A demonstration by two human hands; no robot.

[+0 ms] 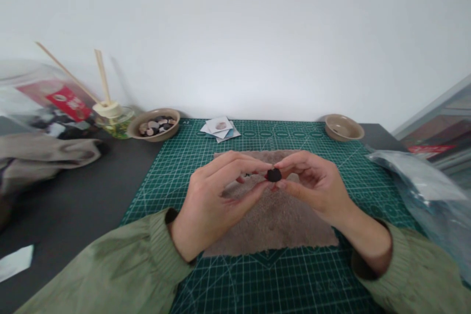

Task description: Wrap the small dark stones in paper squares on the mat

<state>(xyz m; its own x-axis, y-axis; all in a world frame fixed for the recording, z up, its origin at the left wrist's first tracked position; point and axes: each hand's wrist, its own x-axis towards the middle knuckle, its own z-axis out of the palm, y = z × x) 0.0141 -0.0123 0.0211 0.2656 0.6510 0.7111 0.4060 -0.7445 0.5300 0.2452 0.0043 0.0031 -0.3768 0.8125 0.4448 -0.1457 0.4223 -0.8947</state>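
A small dark round piece (274, 175) is pinched between the fingertips of both hands, above a brown cloth (272, 221). My left hand (224, 191) grips its left side with thumb and fingers. On the other side, my right hand (312, 179) holds it the same way. The fingers hide its edges, and its exact kind cannot be made out. Beyond the hands to the left, a tan bowl (134, 130) contains several similar dark, grey and pinkish round pieces (156, 126). Another tan bowl (344, 127) stands at the back right, with a small dark spot inside.
The cloth lies on a green cutting mat (147, 196). Square cards (220, 128) are stacked at the mat's back. A reed diffuser (114, 117), a clear bag (55, 103) and grey-brown fabric (44, 157) sit left. Clear plastic packaging (423, 181) lies right. A white wall rises behind.
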